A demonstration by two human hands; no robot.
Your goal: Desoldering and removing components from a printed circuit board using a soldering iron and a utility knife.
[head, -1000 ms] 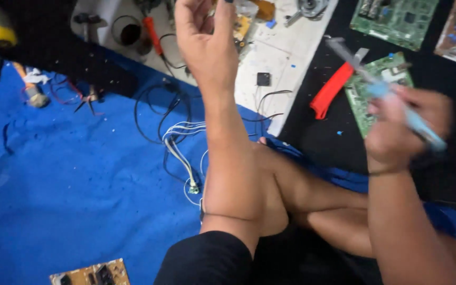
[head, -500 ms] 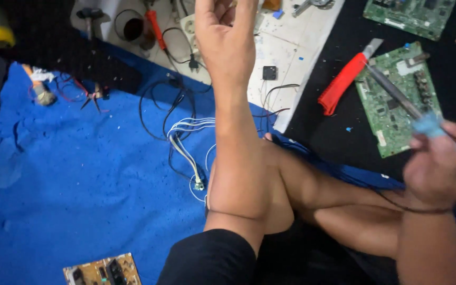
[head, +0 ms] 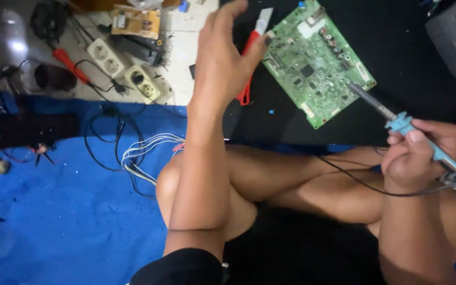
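**A:** Soldering iron (head: 415, 138) in your right hand (head: 420, 158), fingers curled tight round the blue handle, its metal tip resting at the right edge of the green circuit board (head: 317, 63). Whether the tip touches a joint, I can't tell from here.

**B:** And your left hand (head: 225, 58)?

**A:** Raised over the floor, fingers spread loose, holding nothing. Its fingertips hang just above the red-handled cutter (head: 249, 58) that lies on the black mat (head: 407, 58) beside the board's left corner. Not gripping it yet.

**B:** How far along would you say you are?

**A:** Early or midway, by my judgement. The board lies flat and bare, no wire or part held to it, no solder in your free hand. The iron is poised, so the joint work looks still to be done.

**B:** What else is around you?

**A:** You sit cross-legged on a blue cloth (head: 54, 221). A bundle of white wires (head: 143, 150) lies by your left knee, a white power strip (head: 133, 71) and a red screwdriver (head: 69, 63) farther out on the pale floor. The iron's black cord (head: 354, 177) trails across your legs.
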